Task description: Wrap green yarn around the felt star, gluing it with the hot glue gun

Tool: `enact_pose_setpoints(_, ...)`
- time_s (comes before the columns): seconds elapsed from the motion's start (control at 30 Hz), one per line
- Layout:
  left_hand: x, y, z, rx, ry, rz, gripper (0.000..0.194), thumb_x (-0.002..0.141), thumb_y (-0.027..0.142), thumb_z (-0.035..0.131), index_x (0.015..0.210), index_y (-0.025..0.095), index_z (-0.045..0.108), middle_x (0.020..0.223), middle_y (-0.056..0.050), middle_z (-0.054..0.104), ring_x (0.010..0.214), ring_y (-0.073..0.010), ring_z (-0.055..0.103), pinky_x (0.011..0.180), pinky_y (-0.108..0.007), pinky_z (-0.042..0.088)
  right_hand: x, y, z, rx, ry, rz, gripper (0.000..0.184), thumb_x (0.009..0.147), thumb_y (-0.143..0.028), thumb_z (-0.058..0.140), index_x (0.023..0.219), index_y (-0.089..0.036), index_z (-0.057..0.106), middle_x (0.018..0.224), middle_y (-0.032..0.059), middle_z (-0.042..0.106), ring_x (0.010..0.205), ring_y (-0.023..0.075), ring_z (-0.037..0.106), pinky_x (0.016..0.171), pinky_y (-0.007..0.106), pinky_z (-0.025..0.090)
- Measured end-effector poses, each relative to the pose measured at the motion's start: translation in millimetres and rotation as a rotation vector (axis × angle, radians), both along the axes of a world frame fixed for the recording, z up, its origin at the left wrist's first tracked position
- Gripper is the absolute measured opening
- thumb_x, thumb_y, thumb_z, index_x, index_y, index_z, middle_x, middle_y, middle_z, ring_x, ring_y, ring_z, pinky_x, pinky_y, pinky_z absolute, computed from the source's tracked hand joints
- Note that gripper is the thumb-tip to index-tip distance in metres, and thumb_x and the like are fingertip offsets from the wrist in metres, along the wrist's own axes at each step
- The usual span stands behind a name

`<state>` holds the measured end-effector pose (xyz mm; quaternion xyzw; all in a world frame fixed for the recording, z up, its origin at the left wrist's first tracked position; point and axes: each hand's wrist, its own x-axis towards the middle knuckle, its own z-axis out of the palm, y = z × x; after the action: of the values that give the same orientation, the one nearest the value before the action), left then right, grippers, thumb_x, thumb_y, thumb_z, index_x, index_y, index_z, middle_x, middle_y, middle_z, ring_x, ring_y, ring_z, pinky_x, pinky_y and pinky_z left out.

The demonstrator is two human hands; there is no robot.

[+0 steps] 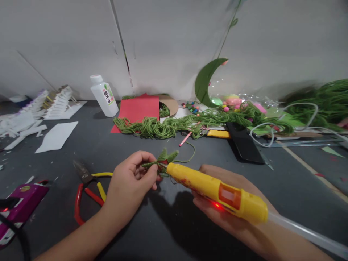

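Observation:
Between the thumb and fingers of my left hand (136, 177) is a small green yarn-covered leaf piece (166, 156) with pointed leaves and a bit of red at its middle. A loose strand of green yarn trails from it across the table. My right hand (228, 206) is wrapped round a yellow hot glue gun (206, 183), a red light glowing on its underside and a clear glue stick (304, 230) sticking out of its back. The gun's nozzle points left and meets the leaf piece; whether glue is coming out is hidden.
Red-and-yellow-handled pliers (94, 195) lie left of my left hand, beyond them a purple power strip (25, 206). Behind stand a white bottle (104, 96), green yarn (152, 127), red paper (138, 108), a black phone (244, 143), a yellow utility knife (219, 134) and a hanging green crescent (205, 81).

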<state>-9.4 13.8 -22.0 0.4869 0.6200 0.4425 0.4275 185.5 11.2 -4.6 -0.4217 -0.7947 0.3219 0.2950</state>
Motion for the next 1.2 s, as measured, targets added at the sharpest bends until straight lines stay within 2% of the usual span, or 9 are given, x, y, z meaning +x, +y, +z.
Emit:
enact_pose_setpoints(0.07,-0.1,-0.5,-0.2,0.01,0.012,0.001,0.007,0.071,0.022,0.06,0.076,0.018,0.056,0.05,0.006,0.06,0.043,-0.008,0.057,0.044,-0.014,0.044,-2.3,-0.1,-1.1,0.101,-0.042,0.059,0.014,0.078,-0.021,0.053,0.065,-0.022,0.047,0.061,-0.0023,0.052,0.051,0.0107,0.049,0.047,0.022,0.041)
enact_pose_setpoints(0.17,-0.1,-0.8,-0.9,0.019,-0.005,0.001,0.006,0.072,0.022,0.06,0.076,0.018,0.057,0.047,0.007,0.059,0.042,-0.0085,0.057,0.045,-0.015,0.045,-2.3,-2.0,-10.4,0.279,-0.149,0.074,0.018,0.078,-0.022,0.055,0.063,-0.02,0.044,0.061,-0.0021,0.046,0.051,0.0104,0.043,0.046,0.023,0.033)
enact_pose_setpoints(0.3,0.4,-0.5,-0.8,0.037,-0.023,0.024,0.005,0.069,0.019,0.06,0.073,0.019,0.058,0.049,0.006,0.06,0.043,-0.0099,0.059,0.045,-0.016,0.046,-1.0,-6.5,-19.4,0.329,-0.275,0.063,0.019,0.079,-0.022,0.054,0.063,-0.02,0.043,0.063,-0.002,0.044,0.052,0.01,0.044,0.047,0.023,0.03)
enact_pose_setpoints(0.5,1.4,-1.1,0.9,0.062,0.001,0.055,0.004,0.067,0.018,0.06,0.071,0.019,0.059,0.05,0.007,0.06,0.042,-0.0098,0.059,0.043,-0.016,0.045,-3.4,-8.3,-18.0,0.447,-0.272,0.046,0.02,0.079,-0.022,0.049,0.06,-0.02,0.041,0.06,-0.0016,0.041,0.05,0.0107,0.039,0.045,0.024,0.027)
enact_pose_setpoints(0.77,1.5,-2.1,2.5,0.096,0.028,0.09,0.004,0.065,0.017,0.061,0.068,0.019,0.06,0.049,0.007,0.059,0.041,-0.0077,0.056,0.038,-0.013,0.04,-2.6,-8.3,-18.5,0.45,-0.301,0.056,0.02,0.081,-0.021,0.042,0.061,-0.019,0.042,0.059,-0.0004,0.043,0.05,0.0115,0.041,0.046,0.024,0.028)
enact_pose_setpoints(0.97,2.1,-0.7,2.9,0.134,0.036,0.095,0.003,0.064,0.017,0.061,0.065,0.019,0.061,0.053,0.006,0.062,0.044,-0.0081,0.057,0.042,-0.014,0.043,-2.5,-7.7,-18.1,0.465,-0.309,0.043,0.022,0.082,-0.016,0.041,0.06,-0.019,0.043,0.058,-0.0004,0.044,0.049,0.0112,0.041,0.046,0.024,0.029)
enact_pose_setpoints(1.2,0.8,-1.7,0.5,0.164,0.042,0.081,0.004,0.066,0.016,0.061,0.065,0.02,0.06,0.055,0.006,0.062,0.047,-0.0087,0.059,0.044,-0.014,0.045,-1.6,-8.5,-18.0,0.445,-0.319,0.026,0.02,0.079,-0.021,0.043,0.059,-0.02,0.041,0.058,-0.0004,0.043,0.049,0.0121,0.041,0.046,0.024,0.029)
